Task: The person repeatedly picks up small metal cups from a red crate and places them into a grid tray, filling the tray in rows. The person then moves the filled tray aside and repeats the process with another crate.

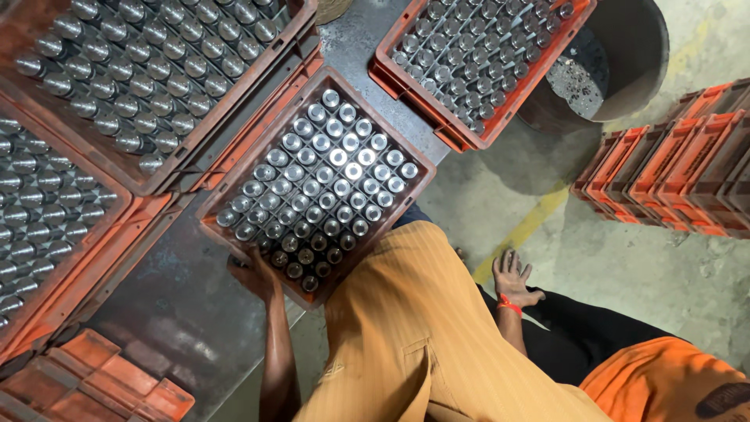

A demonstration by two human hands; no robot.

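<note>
Head view: my left hand (254, 272) grips the near corner of the orange crate (226, 193) of upright steel cylinders (320, 191) on the metal bench (168, 301), my right hand (513, 277) hangs open and empty; best slid level with 2 hands.

Left hand (254, 272) gripping, arm extended; right hand (512, 275) hanging, fingers spread.

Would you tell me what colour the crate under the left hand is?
The plastic crate of metal cylinders is orange-red, seen in the head view.
</note>
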